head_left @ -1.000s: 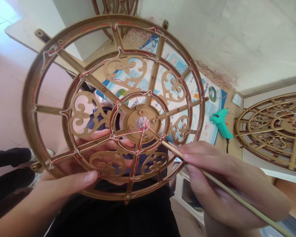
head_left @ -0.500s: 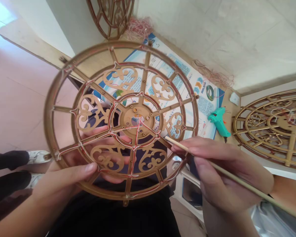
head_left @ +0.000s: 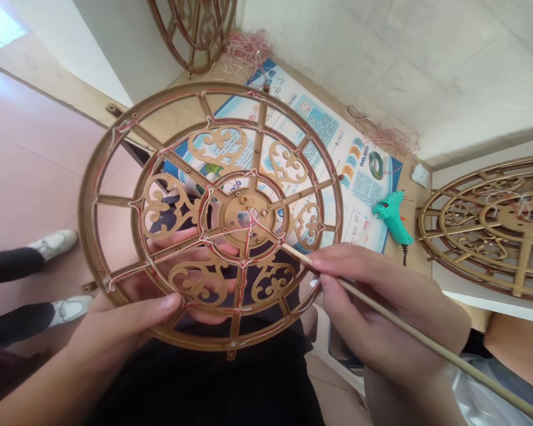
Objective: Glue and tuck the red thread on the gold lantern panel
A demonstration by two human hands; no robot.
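Observation:
A round gold-brown metal frame (head_left: 137, 109) with spokes, rings and scroll ornaments fills the middle of the head view. Thin red and white wires (head_left: 173, 252) run along its rings and some spokes. My left hand (head_left: 137, 313) grips the frame's lower left, thumb in front and fingers behind. Between the thumb and fingers of my right hand (head_left: 373, 296) is a thin wooden stick (head_left: 404, 326). Its tip lies at the inner ring, right by the wire there. The stick's rear end runs out of view at the lower right.
A teal glue gun (head_left: 393, 216) lies on a printed sheet (head_left: 333, 127) on the table. Tangled wires (head_left: 246, 53) lie at the back. More gold frames stand at the right (head_left: 484, 222) and top (head_left: 195, 29). Another person's shoes (head_left: 60, 244) show at the left.
My right hand has moved left, bringing the stick's tip to the inner ring. The frame has tilted slightly in my left hand. The other person's feet have shifted.

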